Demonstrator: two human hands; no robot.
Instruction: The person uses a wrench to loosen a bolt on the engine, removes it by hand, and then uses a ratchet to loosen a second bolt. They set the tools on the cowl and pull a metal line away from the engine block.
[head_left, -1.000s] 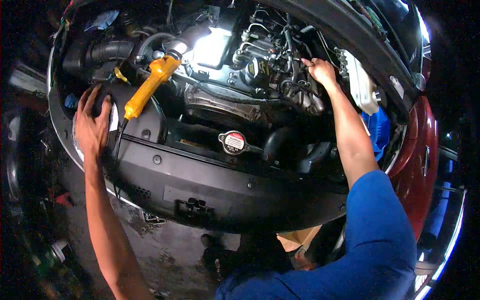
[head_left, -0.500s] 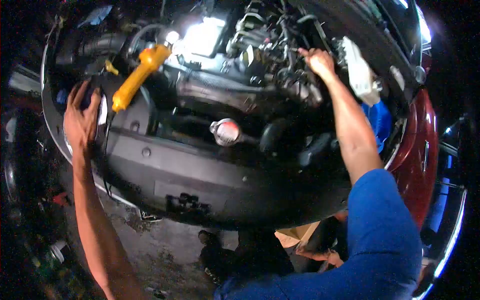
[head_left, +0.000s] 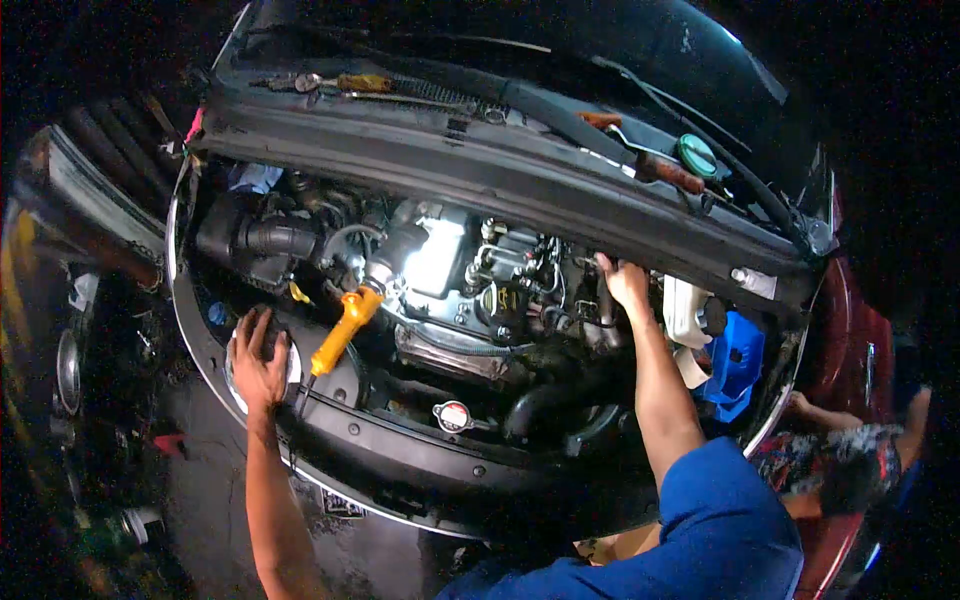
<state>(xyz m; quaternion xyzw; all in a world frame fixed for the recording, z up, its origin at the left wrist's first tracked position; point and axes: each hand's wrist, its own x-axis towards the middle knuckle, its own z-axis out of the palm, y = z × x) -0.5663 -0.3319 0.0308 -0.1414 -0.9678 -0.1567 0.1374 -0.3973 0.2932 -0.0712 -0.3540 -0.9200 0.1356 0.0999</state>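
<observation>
In the head view, our left hand (head_left: pixel 258 368) spreads its fingers over a pale, round-edged pad (head_left: pixel 294 366) at the engine bay's (head_left: pixel 410 450) front left edge. Our right hand (head_left: pixel 627 283) is at the metal pipework (head_left: pixel 607 308) near the rear right edge; we cannot tell whether its fingers pinch anything. A snagged cord (head_left: pixel 306 392) could, we judge, topple the smooth, yellow lamp (head_left: pixel 345 332).

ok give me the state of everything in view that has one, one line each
left hand, palm down, fingers spread
right hand, fingers curled; grip unclear
yellow work lamp, looks lit
radiator cap, seated
black engine cap, in place
engine bay, uncovered
yellow-handled tool, lying loose
brown-handled tool, lying loose
</observation>
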